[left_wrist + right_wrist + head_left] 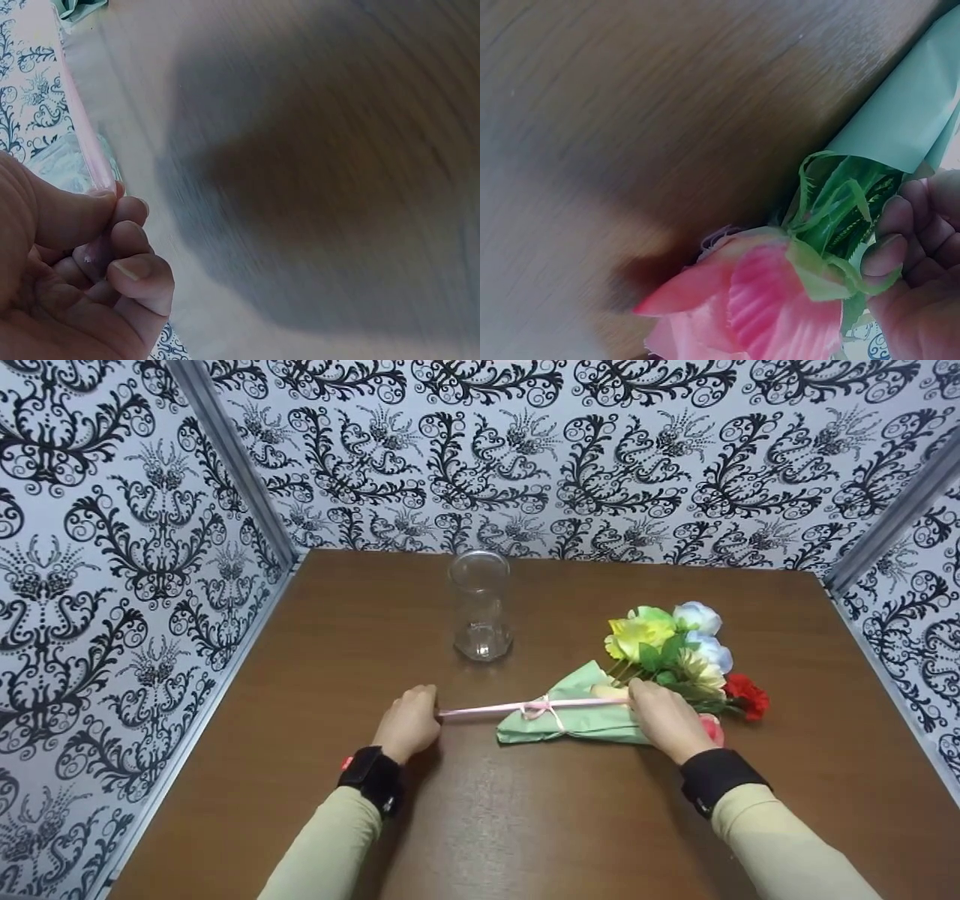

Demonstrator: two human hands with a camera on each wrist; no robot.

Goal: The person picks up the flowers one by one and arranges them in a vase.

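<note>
A bouquet lies on the table, its stems wrapped in green paper. Around the paper goes a pink ribbon, tied with a knot at the middle. My left hand pinches one ribbon end between thumb and forefinger, and the ribbon runs taut from it in the left wrist view. Over the bouquet, my right hand grips the ribbon's other end with curled fingers. Yellow flowers, pale blue flowers and a red flower spread beyond that hand. Close beside its fingers is a pink flower.
A clear glass vase stands upright behind the bouquet, toward the back of the brown table. Patterned panels close off the back and both sides, joined by grey metal posts.
</note>
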